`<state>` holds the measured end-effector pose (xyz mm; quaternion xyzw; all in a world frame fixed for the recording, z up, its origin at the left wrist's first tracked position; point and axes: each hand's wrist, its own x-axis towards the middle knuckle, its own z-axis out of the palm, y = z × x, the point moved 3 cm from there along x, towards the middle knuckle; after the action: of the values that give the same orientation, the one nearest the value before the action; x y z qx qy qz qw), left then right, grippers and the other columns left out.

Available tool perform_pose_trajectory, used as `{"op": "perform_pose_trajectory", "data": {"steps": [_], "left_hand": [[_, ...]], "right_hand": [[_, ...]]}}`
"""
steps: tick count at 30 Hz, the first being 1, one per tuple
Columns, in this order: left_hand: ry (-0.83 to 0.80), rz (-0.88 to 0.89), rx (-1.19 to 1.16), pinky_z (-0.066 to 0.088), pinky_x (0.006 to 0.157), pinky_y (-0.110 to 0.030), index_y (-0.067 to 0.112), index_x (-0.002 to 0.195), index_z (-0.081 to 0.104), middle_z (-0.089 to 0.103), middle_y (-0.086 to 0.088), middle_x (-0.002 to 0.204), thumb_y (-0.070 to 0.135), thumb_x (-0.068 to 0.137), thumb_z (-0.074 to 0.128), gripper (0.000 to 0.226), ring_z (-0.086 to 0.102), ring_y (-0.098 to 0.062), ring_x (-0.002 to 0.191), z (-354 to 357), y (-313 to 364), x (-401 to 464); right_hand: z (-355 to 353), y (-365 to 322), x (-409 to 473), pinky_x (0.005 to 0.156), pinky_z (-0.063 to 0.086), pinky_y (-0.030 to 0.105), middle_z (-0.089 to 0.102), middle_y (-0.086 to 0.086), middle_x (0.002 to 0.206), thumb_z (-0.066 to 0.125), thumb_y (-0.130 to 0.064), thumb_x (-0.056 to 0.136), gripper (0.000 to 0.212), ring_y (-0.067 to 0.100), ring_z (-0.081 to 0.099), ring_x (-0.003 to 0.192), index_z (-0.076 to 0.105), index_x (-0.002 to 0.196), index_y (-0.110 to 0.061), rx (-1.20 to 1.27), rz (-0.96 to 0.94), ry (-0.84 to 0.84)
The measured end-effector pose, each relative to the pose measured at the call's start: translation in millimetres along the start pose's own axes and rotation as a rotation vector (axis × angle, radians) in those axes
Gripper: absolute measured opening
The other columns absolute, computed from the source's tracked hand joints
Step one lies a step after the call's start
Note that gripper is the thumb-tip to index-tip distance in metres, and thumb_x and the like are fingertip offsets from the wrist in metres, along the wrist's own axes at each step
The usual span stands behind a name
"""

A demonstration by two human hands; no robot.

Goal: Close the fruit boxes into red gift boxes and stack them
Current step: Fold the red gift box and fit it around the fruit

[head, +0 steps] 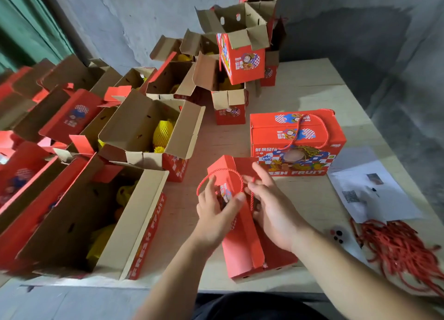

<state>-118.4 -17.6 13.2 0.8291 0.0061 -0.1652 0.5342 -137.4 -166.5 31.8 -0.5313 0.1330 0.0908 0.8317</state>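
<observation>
Here, both hands grip a red gift box (242, 238), left hand (216, 214) and right hand (271, 207) pinching its cord handle (217, 172).

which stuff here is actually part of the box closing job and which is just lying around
Part of the job:
- red gift box held in both hands, left hand, right hand
- its rope handle
- closed box behind it
- open fruit boxes on the left
- loose red ropes

Just lying about:
- papers
- small white object beside the ropes
</observation>
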Motion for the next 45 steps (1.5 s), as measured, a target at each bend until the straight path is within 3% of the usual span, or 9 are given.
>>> {"op": "perform_pose_trajectory", "data": {"steps": [3,9,13,16,22,28,34,41,45], "left_hand": [[0.001,0.101,0.352,0.006,0.123,-0.040,0.038,0.163,0.007,0.012,0.011,0.154,0.090,0.058,0.051,0.125,0.007,-0.006,0.142,13,-15,5],[0.061,0.081,0.189,0.010,0.115,-0.032,0.040,0.161,0.009,0.013,0.015,0.150,0.072,0.061,0.057,0.115,0.013,-0.011,0.143,16,-26,4],[0.019,0.104,-0.302,0.033,0.122,-0.045,0.036,0.158,0.017,0.031,0.002,0.157,0.048,0.069,0.066,0.102,0.031,-0.014,0.148,0,-29,-4],[-0.019,0.016,-0.565,0.041,0.115,-0.061,0.043,0.157,0.013,0.041,-0.007,0.154,0.037,0.066,0.071,0.108,0.047,-0.030,0.142,-27,-41,-5],[0.254,-0.332,-0.318,0.049,0.108,-0.052,0.050,0.158,0.007,0.031,-0.003,0.159,0.043,0.096,0.068,0.087,0.049,-0.027,0.134,-55,-72,2],[0.475,-0.403,0.144,0.026,0.123,-0.058,0.042,0.157,0.007,0.013,-0.003,0.158,0.049,0.085,0.072,0.097,0.021,-0.034,0.145,-56,-61,4],[0.712,-0.277,0.052,0.040,0.113,-0.058,0.038,0.142,0.026,0.033,-0.002,0.146,0.054,0.072,0.070,0.084,0.037,-0.031,0.135,-85,-24,30],[0.101,0.432,0.503,0.021,0.117,-0.042,0.035,0.133,0.064,0.046,0.004,0.148,0.045,0.089,0.056,0.045,0.030,-0.023,0.143,-57,25,89],[-0.165,0.591,0.396,0.048,0.102,-0.037,0.023,0.120,0.071,0.063,0.008,0.122,0.036,0.095,0.055,0.033,0.057,-0.009,0.115,-53,37,119]], "right_hand": [[-10,8,-1,0.116,0.034,0.036,0.044,-0.017,0.155,0.059,-0.047,0.092,0.068,-0.003,0.044,0.139,0.030,0.154,-0.058,-0.272,-0.094,0.054],[-14,29,-3,0.109,0.046,0.034,0.049,-0.025,0.130,0.051,-0.001,0.098,0.066,-0.005,0.055,0.118,0.042,0.149,-0.042,-0.776,-0.206,0.079],[-14,25,-5,0.118,0.033,0.040,0.039,-0.007,0.148,0.059,-0.042,0.090,0.064,0.021,0.036,0.139,0.047,0.151,-0.029,-1.180,-0.287,0.046],[-29,29,-9,0.121,0.022,0.053,-0.005,-0.005,0.162,0.051,-0.082,0.075,0.108,0.027,0.003,0.147,0.000,0.160,-0.039,-1.559,-0.056,0.035],[-57,16,-20,0.123,0.000,0.059,-0.045,-0.007,0.158,0.050,-0.084,0.070,0.117,0.031,-0.030,0.152,-0.035,0.145,-0.055,-1.430,0.206,0.113],[-57,-23,-32,0.098,0.039,0.057,0.027,0.009,0.150,0.063,-0.044,0.079,0.083,0.033,0.029,0.124,0.034,0.156,-0.035,-1.680,-0.301,0.497],[-76,-28,-32,0.080,0.037,0.051,0.048,0.015,0.119,0.082,-0.008,0.077,0.066,0.038,0.042,0.098,0.062,0.138,-0.020,-1.714,-0.622,0.702],[-23,0,-32,0.072,0.039,0.038,0.050,0.005,0.115,0.072,-0.036,0.079,0.052,0.028,0.047,0.097,0.067,0.128,-0.021,-1.813,-0.621,0.541],[-41,-12,-23,0.075,0.047,0.043,0.054,0.007,0.111,0.070,-0.024,0.083,0.042,0.032,0.051,0.095,0.069,0.124,-0.018,-1.807,-0.604,0.579]]}}
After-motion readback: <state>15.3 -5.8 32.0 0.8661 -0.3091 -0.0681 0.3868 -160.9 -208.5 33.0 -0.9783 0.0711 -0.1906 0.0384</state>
